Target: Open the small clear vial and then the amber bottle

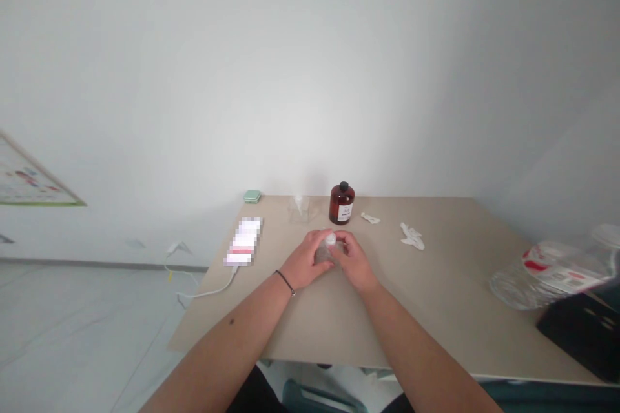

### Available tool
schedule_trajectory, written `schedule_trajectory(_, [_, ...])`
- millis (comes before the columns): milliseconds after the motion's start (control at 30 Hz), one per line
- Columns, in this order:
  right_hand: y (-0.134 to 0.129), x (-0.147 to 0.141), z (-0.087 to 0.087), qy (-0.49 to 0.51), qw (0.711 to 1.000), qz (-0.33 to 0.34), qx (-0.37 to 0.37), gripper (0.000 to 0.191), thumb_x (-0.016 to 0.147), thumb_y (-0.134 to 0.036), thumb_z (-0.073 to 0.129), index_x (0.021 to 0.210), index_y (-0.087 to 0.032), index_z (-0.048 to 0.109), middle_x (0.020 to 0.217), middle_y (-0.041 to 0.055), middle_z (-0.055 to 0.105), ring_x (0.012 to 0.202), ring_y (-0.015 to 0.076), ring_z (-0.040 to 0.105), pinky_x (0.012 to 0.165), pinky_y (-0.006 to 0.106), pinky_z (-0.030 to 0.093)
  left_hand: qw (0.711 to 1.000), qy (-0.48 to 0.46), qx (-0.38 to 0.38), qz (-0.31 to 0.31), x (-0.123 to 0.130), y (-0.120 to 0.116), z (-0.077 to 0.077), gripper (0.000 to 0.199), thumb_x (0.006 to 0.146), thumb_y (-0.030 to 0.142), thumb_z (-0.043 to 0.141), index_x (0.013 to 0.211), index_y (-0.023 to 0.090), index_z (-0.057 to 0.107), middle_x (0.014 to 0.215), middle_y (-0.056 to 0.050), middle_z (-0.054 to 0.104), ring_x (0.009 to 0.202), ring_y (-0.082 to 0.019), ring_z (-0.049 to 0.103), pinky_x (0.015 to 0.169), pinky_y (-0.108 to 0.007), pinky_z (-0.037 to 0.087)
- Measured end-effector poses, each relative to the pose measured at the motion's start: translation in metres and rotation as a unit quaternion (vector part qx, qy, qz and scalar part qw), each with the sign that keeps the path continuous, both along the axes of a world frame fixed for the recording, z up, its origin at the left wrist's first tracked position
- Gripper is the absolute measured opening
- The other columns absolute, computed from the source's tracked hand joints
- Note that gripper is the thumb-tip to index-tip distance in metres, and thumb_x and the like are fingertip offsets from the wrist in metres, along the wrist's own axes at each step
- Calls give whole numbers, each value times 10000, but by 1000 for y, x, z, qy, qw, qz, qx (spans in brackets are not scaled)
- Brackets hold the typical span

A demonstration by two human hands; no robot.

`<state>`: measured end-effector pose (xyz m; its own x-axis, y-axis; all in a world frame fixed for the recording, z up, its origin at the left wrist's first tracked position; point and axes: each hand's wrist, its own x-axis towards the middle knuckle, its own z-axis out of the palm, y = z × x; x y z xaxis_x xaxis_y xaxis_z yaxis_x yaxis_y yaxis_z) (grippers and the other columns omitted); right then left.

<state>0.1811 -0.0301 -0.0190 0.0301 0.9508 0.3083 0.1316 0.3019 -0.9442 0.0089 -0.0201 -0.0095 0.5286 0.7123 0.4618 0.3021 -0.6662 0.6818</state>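
Two bare forearms reach in from the bottom of a head-height view to a beige tabletop (436,316), and the hands meet near its middle. The left hand (304,261), with a thin black cord bracelet (285,281) at the wrist, and the right hand (356,262) cup a small translucent bottle (325,254) with a white cap, their fingers curled narrowly around it from both sides. The fingers hide most of the bottle, so its shape and any label cannot be made out. Beyond the hands stands a dark amber glass bottle (342,204) with a black cap and a white label whose print is too small to read. Just left of it sits a clear, boxy plastic container (300,208), and at the far corner lies a small green rounded case (252,196). Two crumpled white scraps (412,236) lie to the right. A flat, deliberately blurred white-and-red object (243,242) on the left has a white cable (208,291) trailing over the table edge. At the right edge, a large clear plastic jug (547,275) with a red-and-white label lies on its side, partly cut off by the frame, beside a black object (584,335) that is hard to identify.
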Motion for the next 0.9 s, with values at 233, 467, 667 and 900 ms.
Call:
schedule_trajectory(233, [-1, 4, 3, -16, 999, 24, 27, 321, 833, -497, 608, 1019, -242, 671, 1151, 82, 595, 1131, 262, 550, 978, 420, 434, 1000, -6, -7, -6, -1, 0, 1, 785, 793, 178, 715, 1457, 291, 312, 1382, -109, 438, 1306, -272, 455, 1146, -510, 349])
schedule_trajectory(467, [-2, 1, 1, -23, 1000, 1, -11, 327, 786, -510, 659, 960, -239, 596, 1019, 53, 638, 954, 238, 582, 869, 393, 476, 1000, -19, -12, -12, -1, 0, 2, 794, 781, 165, 723, 1456, 289, 324, 1379, -109, 444, 1307, -279, 452, 1140, -504, 353])
schedule_trajectory(667, [-4, 3, 4, -10, 1000, 19, 5, 333, 834, -522, 594, 998, -235, 633, 1076, 65, 622, 996, 243, 584, 860, 387, 477, 999, -28, -23, -17, -1, 0, 0, 794, 786, 165, 718, 1462, 295, 321, 1379, -104, 442, 1304, -271, 455, 1145, -500, 344])
schedule_trajectory(900, [-3, 3, 6, -21, 1000, 13, -7, 320, 798, -492, 647, 995, -241, 628, 1062, 69, 632, 1018, 255, 584, 875, 409, 485, 999, -28, -21, -14, -2, 0, 0, 776, 795, 173, 714, 1457, 293, 329, 1389, -110, 440, 1319, -279, 446, 1148, -511, 337])
